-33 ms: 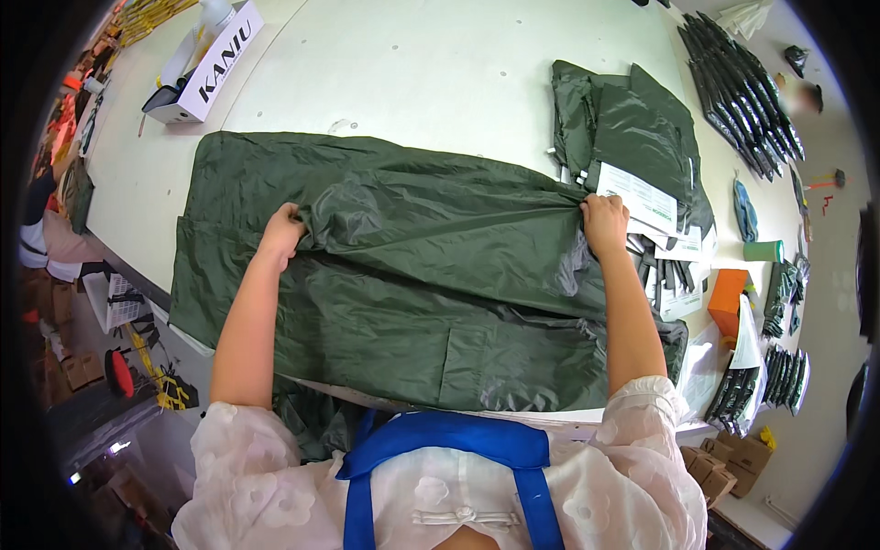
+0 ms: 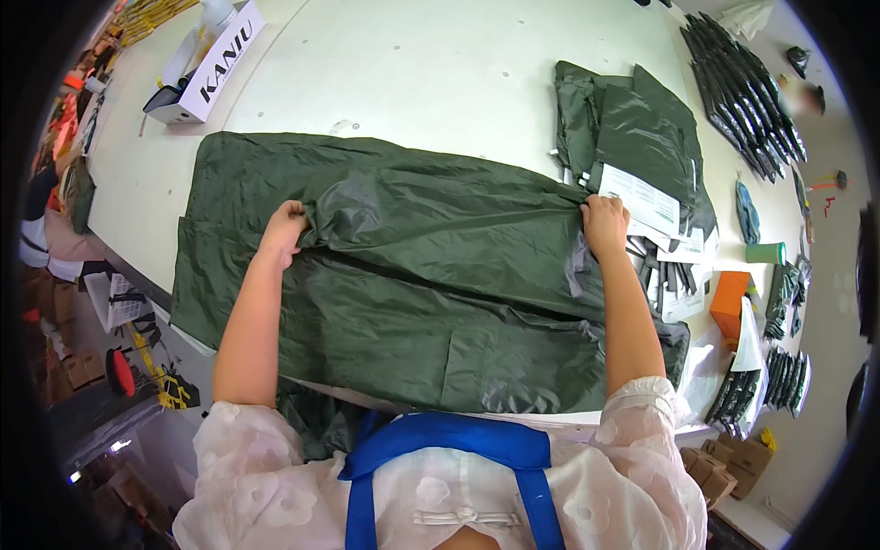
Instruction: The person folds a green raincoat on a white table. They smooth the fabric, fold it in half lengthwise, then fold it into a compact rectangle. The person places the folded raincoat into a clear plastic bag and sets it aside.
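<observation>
A dark green, shiny rain garment (image 2: pixel 385 220) lies spread across the white table in front of me; I cannot tell whether it is trousers or a jacket. A long fold runs across its middle, and a stitched rectangular patch shows near its front edge. My left hand (image 2: pixel 284 234) is closed on bunched fabric left of the middle. Over at the right end, my right hand (image 2: pixel 605 223) grips the garment's gathered upper edge. Between the two hands the cloth is pulled into creases. Beyond my right hand lies a pile of folded green garments (image 2: pixel 646 137) with white printed cards (image 2: pixel 642 199).
A white box (image 2: pixel 209 73) with a bottle stands at the far left. Along the right are black packets (image 2: pixel 742 96), a blue cloth (image 2: pixel 747 213), a green roll (image 2: pixel 765 252) and an orange box (image 2: pixel 731 302). A white basket (image 2: pixel 115 301) stands below the table's left edge.
</observation>
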`<control>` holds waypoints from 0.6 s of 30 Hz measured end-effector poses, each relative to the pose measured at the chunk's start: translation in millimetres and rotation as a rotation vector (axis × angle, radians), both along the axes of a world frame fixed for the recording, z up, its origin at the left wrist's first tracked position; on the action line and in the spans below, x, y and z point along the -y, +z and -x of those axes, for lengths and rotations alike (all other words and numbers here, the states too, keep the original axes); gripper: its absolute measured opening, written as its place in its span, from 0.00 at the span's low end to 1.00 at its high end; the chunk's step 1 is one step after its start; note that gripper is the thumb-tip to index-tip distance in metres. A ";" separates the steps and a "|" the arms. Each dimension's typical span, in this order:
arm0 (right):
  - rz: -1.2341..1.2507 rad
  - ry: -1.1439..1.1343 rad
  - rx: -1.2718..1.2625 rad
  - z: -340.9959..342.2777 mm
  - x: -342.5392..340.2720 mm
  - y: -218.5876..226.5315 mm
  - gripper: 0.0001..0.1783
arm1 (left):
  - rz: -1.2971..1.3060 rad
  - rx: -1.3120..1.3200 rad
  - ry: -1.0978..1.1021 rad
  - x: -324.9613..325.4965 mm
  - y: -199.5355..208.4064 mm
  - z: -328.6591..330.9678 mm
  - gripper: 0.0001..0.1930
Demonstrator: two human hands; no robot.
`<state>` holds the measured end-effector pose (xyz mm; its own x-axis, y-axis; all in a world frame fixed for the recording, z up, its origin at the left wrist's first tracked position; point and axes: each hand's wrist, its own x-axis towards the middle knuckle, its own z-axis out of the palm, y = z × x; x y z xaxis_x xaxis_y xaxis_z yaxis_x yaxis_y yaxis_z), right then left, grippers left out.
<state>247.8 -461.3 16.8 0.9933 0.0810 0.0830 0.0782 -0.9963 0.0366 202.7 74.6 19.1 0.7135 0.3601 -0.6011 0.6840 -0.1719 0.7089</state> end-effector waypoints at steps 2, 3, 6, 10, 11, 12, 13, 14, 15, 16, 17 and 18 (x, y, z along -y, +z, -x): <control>-0.139 -0.062 0.101 -5.0 -3.4 -9.5 0.08 | 0.392 0.195 0.231 -11.9 -7.1 -0.8 0.14; -0.203 -0.099 0.147 -3.9 0.2 -15.6 0.07 | 0.334 0.268 0.303 -2.6 1.0 -0.5 0.17; -0.478 -0.163 0.323 3.3 6.9 -25.5 0.07 | 0.138 0.556 0.161 24.8 -8.0 21.5 0.22; -0.418 -0.234 0.280 -2.5 4.9 -31.1 0.09 | -0.673 0.620 -0.095 62.2 -34.5 38.8 0.31; -0.408 -0.252 0.278 -4.8 0.3 -31.0 0.10 | -0.574 0.517 0.079 63.9 -40.6 38.5 0.26; -0.390 -0.276 0.274 -4.8 -4.0 -30.7 0.10 | -0.636 0.541 0.066 56.9 -56.6 35.6 0.17; -0.399 -0.345 0.259 -5.2 -8.8 -29.1 0.11 | -0.367 0.494 0.168 59.5 -50.1 28.0 0.13; -0.418 -0.355 0.283 -6.0 -9.8 -33.6 0.11 | -0.099 0.444 0.267 64.3 -43.5 20.4 0.10; -0.437 -0.365 0.311 -7.7 -7.9 -38.2 0.12 | -0.052 0.601 0.308 64.5 -43.5 14.8 0.08; -0.455 -0.383 0.340 -8.7 -4.6 -44.0 0.12 | 0.031 0.706 0.395 69.4 -28.4 6.3 0.09; -0.431 -0.382 0.349 -8.3 -1.9 -48.6 0.13 | 0.039 0.794 0.446 71.2 -19.8 0.2 0.09; -0.427 -0.368 0.368 -9.1 -0.3 -51.3 0.13 | 0.047 0.881 0.497 71.6 -16.0 -3.1 0.09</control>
